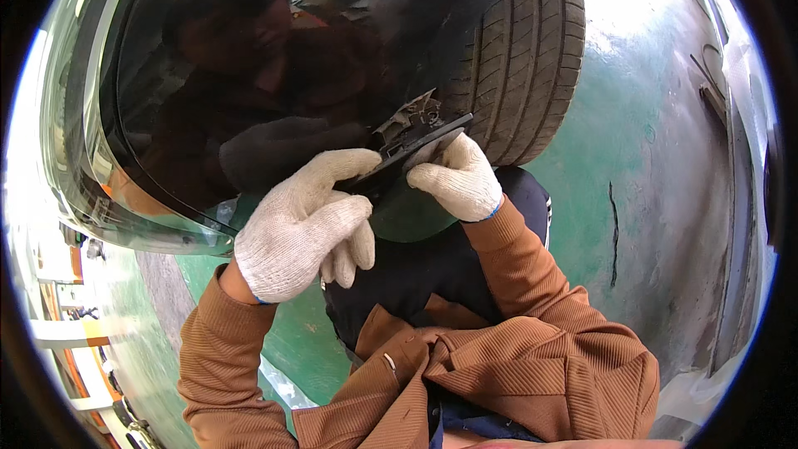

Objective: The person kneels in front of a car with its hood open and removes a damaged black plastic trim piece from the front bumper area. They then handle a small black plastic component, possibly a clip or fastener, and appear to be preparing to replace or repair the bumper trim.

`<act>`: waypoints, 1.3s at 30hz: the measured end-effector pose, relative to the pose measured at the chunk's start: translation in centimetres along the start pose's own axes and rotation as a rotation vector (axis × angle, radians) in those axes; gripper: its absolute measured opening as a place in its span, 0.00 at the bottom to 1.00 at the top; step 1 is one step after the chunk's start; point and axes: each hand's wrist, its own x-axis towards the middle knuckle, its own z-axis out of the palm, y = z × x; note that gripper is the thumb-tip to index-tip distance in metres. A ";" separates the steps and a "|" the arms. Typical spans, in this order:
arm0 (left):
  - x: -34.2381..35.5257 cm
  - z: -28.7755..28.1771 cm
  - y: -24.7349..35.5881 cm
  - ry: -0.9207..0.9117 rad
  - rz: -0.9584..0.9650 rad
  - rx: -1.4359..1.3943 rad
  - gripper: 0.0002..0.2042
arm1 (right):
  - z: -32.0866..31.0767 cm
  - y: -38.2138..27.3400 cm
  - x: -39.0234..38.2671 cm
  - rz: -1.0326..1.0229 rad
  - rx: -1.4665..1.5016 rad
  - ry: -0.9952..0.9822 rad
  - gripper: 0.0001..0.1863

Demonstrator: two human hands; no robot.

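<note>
A glossy black car body panel fills the upper left, beside a tyre. At its lower edge, by the tyre, a black plastic trim strip slants up to the right. Just above the strip, the edge looks torn, with a jagged grey-brown broken piece standing out. My left hand, in a white knit glove, grips the strip's left end between forefinger and thumb, its other fingers curled below. My gloved right hand pinches the strip nearer its right end. The strip's underside is partly hidden by my fingers.
Below the hands are my dark-trousered legs, bent close to the car. Green floor extends right, with a dark crack-like line. A metal rail and clear plastic sheeting line the right side. A headlight curves at left.
</note>
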 end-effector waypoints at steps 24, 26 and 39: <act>0.0 4.3 -7.3 0.593 0.568 0.712 0.32 | -2.1 -4.8 3.2 0.093 0.012 -0.471 0.29; -0.4 3.1 -8.3 0.606 0.614 0.742 0.30 | -2.1 -4.3 3.0 0.101 0.053 -0.441 0.29; -0.8 -2.2 -10.0 0.588 0.633 0.630 0.15 | -0.2 -2.4 3.0 0.078 0.049 -0.220 0.20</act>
